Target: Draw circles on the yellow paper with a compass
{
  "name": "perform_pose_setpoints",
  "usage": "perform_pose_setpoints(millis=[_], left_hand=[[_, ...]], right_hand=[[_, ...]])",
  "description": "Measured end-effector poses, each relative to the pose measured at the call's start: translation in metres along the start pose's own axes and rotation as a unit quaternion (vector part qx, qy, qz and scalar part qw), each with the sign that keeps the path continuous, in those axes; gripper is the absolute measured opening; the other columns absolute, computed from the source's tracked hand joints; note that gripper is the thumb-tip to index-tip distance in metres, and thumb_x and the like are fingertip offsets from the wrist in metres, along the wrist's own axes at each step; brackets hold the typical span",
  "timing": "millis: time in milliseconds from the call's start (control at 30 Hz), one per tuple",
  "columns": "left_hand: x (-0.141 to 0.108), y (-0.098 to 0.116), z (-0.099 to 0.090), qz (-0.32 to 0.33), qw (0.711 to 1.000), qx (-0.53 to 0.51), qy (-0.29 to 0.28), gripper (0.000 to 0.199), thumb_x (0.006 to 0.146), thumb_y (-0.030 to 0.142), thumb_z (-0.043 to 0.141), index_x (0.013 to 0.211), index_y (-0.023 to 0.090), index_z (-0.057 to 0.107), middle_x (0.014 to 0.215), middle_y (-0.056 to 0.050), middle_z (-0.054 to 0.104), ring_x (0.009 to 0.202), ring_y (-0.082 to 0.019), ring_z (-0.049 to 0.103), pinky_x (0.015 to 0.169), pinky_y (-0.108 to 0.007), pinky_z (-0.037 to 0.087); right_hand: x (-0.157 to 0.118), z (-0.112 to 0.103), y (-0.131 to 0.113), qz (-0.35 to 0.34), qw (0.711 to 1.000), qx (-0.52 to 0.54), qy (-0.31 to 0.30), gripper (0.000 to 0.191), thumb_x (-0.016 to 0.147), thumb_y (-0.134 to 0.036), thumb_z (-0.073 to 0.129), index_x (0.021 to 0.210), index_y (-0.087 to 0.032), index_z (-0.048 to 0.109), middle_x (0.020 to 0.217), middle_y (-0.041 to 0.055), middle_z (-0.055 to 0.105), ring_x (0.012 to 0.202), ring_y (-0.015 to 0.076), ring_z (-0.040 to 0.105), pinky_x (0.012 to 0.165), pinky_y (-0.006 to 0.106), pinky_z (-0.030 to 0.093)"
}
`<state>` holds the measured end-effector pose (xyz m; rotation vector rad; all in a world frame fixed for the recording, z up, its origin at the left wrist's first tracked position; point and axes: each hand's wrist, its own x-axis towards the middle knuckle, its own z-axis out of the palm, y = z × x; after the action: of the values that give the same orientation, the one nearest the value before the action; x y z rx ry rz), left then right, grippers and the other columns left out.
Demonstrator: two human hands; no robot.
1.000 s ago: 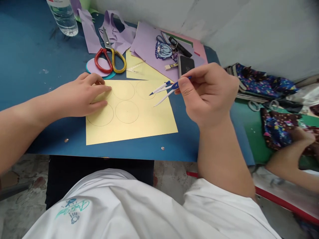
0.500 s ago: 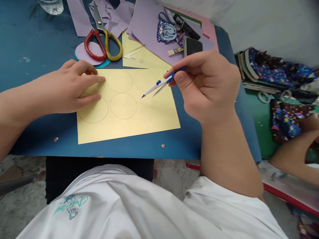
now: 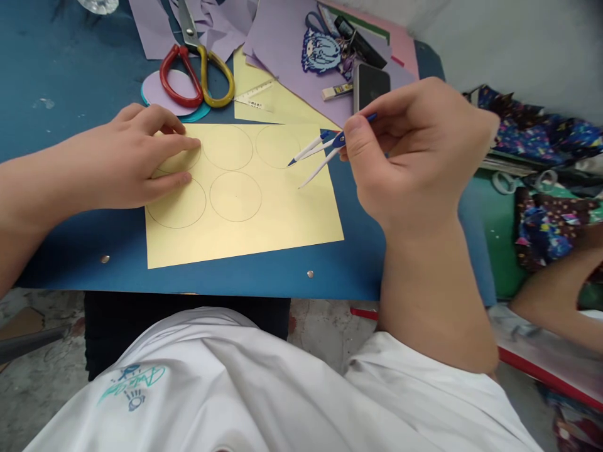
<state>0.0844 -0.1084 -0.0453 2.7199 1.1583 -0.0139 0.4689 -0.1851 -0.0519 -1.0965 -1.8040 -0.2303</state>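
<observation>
Holds a white-and-blue plastic compass (image 3: pixel 339 139) clamped in the grip of the right hand (image 3: pixel 414 150), above a pale-yellow rectangular paper sheet (image 3: pixel 296 216) near the front edge of the blue tabletop (image 3: pixel 358 270). Rests the left hand (image 3: pixel 141 154), fingers apart, on the sheet's left side. Could let the unheld right side swivel from a dragging leg, or lose the radius from a knock.

From the centre of the yellow sheet (image 3: pixel 282 207), you have bare room at four o'clock and along the table (image 3: pixel 235 276) at six; your left hand (image 3: pixel 146 157) blocks nine to ten; scissors (image 3: pixel 193 88) lie at eleven; the compass (image 3: pixel 339 139) and your right hand (image 3: pixel 414 150) bar two to three.
</observation>
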Motion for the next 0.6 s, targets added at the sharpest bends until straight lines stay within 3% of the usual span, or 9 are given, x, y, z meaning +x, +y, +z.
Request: perform_pose_setpoints(millis=[333, 600], left_hand=[[-0.001, -0.003, 0.0, 0.009, 1.0, -0.021, 0.009, 0.124, 0.115, 0.098, 0.008, 0.179, 0.012, 0.069, 0.173, -0.021, 0.056, 0.173, -0.048, 0.05, 0.154, -0.072, 0.03], [0.001, 0.001, -0.002, -0.005, 1.0, -0.015, -0.001, 0.14, 0.107, 0.107, -0.001, 0.174, 0.009, 0.072, 0.172, -0.023, 0.056, 0.172, -0.052, 0.05, 0.152, -0.075, 0.033]], right_hand=[[0.0, -0.001, -0.006, 0.022, 1.0, -0.012, 0.01, 0.031, 0.114, -0.048, 0.077, 0.094, -0.023, 0.079, 0.078, 0.0004, 0.083, 0.064, 0.02, 0.082, 0.059, 0.032, 0.058], [0.0, -0.001, -0.012, 0.031, 0.999, -0.007, 0.001, 0.033, 0.115, -0.049, 0.077, 0.093, -0.024, 0.079, 0.081, 0.0015, 0.084, 0.067, 0.0205, 0.084, 0.061, 0.033, 0.063]])
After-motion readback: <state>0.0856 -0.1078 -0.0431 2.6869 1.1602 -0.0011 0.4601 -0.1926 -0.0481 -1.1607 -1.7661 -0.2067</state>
